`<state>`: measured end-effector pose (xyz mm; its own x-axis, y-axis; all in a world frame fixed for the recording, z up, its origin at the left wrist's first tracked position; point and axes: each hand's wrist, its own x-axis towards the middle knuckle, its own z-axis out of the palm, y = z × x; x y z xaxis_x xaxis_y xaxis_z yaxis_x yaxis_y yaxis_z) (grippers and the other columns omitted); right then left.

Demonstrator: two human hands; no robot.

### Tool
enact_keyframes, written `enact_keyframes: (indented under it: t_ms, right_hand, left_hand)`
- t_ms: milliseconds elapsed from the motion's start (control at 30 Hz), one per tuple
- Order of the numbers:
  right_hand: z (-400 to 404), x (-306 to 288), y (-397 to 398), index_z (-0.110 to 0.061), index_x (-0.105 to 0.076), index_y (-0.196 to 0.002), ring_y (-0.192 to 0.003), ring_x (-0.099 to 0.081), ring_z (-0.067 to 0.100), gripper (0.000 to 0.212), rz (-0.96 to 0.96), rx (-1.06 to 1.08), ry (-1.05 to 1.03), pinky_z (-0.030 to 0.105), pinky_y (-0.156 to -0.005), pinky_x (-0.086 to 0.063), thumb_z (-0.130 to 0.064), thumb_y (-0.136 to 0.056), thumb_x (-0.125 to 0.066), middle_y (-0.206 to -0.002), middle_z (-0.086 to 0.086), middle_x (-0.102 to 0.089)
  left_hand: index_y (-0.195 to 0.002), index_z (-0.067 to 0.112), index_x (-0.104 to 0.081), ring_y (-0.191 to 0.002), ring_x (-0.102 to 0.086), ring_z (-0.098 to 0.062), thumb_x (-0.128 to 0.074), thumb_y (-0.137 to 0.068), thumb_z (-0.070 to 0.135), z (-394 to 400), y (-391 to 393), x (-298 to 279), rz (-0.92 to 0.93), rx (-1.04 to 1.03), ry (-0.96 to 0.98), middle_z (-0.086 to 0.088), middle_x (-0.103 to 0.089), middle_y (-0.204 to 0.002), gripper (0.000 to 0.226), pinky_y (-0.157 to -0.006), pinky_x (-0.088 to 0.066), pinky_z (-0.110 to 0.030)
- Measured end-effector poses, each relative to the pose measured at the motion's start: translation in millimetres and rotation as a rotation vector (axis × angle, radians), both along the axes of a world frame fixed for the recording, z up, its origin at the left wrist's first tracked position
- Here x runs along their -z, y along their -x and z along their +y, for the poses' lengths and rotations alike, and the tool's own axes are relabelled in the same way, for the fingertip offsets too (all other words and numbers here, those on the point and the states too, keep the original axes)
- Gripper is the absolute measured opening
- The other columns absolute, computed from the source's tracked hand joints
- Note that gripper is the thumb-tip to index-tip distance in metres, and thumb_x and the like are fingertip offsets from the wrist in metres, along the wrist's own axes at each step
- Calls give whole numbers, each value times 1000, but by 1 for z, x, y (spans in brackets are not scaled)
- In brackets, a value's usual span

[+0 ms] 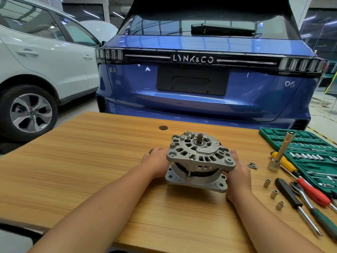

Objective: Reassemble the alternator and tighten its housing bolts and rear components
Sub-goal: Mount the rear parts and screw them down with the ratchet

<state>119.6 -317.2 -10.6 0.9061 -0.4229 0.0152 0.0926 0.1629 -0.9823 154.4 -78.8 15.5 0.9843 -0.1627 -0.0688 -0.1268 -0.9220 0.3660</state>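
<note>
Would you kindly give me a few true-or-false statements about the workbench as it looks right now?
1. Both hands hold the alternator. True: left hand, right hand.
2. The green socket case is closed. False: it lies open.
3. Small screws lie to the right of the alternator. True.
4. The ratchet is in the right hand. False: it lies on the table.

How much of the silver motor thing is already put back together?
The two halves of the alternator are already stacked, with the shaft poking out on top. Right now the left hand and right hand hold it on both sides. The small bolts lie loose on the table, and the ratchet is untouched, so the tightening looks left to do.
</note>
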Motion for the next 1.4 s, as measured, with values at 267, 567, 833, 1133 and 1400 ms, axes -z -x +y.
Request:
enact_keyframes:
  t_ms: [267,567,833,1133,1400]
  right_hand:
    - [-1,2,1,-20,-77,-101,-98,-73,27,44,16,4,11,50,-91,-58,-59,-96,-57,-96,-1,-79]
    - [-9,-6,16,-21,-63,-93,-81,-62,14,37,51,311,-145,36,-74,-52,-57,-98,-51,-95,4,-68]
    - [57,-68,100,-26,-55,-103,-86,-54,7,7,-761,164,537,19,-77,-47,-25,-96,-54,-92,-2,-55]
    - [189,-45,95,-21,-55,-140,-126,-49,21,38,-111,-686,1242,35,-104,-40,-27,-103,-50,-137,-1,-54]
    - [218,-26,45,-16,-60,-102,-89,-56,24,28,72,-581,1485,35,-68,-47,-43,-94,-59,-100,4,-61]
  left_hand:
    - [-96,32,-53,-115,-56,-31,-51,-94,33,6,-6,1,-96,-12,195,1,-61,-109,3,-98,-51,-51]
    - [-140,40,-53,-127,-46,-14,-83,-71,53,80,35,19,-182,-152,326,12,-54,-135,76,-107,-43,-42]
    - [-143,36,-53,-127,-45,-13,-80,-76,53,102,65,20,-224,-162,302,10,-54,-132,75,-107,-43,-42]
    - [-145,34,-47,-134,-41,-19,-56,-60,63,115,91,24,-245,-54,286,5,-51,-139,91,-116,-30,-45]
    - [-146,40,-41,-140,-33,-18,-80,-61,61,155,96,26,-216,-152,263,12,-41,-149,96,-114,-34,-41]
